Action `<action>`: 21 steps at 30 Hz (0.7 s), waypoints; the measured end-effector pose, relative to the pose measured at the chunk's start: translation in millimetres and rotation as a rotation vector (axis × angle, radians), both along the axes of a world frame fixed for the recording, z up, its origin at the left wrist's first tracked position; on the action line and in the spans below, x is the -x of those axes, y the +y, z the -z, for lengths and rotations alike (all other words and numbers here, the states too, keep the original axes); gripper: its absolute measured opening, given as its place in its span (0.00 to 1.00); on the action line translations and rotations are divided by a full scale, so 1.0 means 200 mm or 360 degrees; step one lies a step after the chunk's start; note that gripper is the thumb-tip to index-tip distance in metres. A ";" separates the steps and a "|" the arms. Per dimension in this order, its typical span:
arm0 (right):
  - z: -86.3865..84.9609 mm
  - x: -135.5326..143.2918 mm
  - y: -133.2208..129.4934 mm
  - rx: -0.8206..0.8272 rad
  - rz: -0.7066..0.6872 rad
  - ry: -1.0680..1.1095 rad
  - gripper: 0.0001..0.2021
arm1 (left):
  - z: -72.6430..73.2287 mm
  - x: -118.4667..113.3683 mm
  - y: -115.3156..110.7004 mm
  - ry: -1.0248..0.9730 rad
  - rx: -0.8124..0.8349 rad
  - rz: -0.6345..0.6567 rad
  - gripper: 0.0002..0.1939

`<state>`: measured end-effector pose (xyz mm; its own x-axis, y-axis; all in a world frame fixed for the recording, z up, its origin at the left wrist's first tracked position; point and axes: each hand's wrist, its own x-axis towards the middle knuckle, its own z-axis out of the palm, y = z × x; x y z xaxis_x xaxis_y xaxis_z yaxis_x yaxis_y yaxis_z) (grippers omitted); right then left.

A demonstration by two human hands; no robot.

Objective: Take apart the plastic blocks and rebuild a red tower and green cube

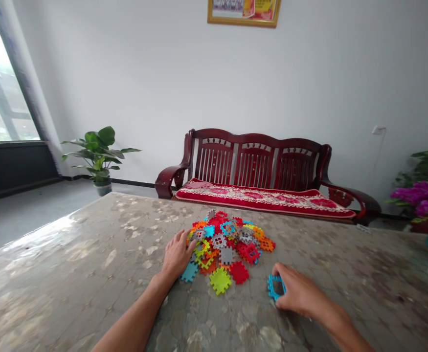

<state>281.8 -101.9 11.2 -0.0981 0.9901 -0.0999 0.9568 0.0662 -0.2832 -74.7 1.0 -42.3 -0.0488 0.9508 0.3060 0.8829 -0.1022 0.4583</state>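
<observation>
In the head view, my right hand point(298, 290) grips a blue square frame piece point(271, 288) by its edges, thumb and fingers at opposite sides of it. The piece is low over the table, just right of the pile; whether it touches the surface I cannot tell. My left hand point(177, 254) rests at the left edge of a heap of interlocking plastic tiles point(227, 254), its fingers apart and thumb against the heap. Near that hand lies a light-blue tile point(189, 272). At the front of the heap are a lime-green tile point(220, 280) and a red tile point(239, 273).
The heap sits on a table with a patterned grey-brown cover point(125, 274). Beyond the table stands a dark red wooden bench point(256, 164) with a red cloth point(250, 196). A potted plant point(102, 156) stands at left; purple flowers point(424, 198) are at right.
</observation>
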 end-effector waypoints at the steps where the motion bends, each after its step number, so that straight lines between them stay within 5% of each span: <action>1: -0.01 0.02 0.02 -0.0027 0.0007 0.0074 0.22 | 0.01 0.00 0.00 -0.0010 -0.0023 0.0034 0.26; 8: -0.10 0.17 0.28 -0.0510 0.0117 0.0969 0.29 | 0.03 0.01 0.00 -0.0216 -0.0196 0.0286 0.25; 12: -0.04 0.22 0.30 -0.0582 0.0265 0.0634 0.20 | 0.04 0.01 0.01 -0.0398 -0.0294 0.0370 0.26; 17: 0.11 0.31 0.27 -0.0587 0.0360 0.0209 0.32 | 0.06 0.00 0.04 -0.0552 -0.0261 0.0238 0.33; 21: 0.18 0.38 0.29 -0.0708 0.0416 0.0094 0.27 | 0.06 -0.01 0.03 -0.0535 -0.0254 0.0281 0.30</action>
<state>206.2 -43.8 -24.6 0.1654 0.9278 0.3343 0.9407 -0.0467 -0.3360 -72.2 7.3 -54.7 -0.0115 0.8955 0.4450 0.6491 -0.3318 0.6845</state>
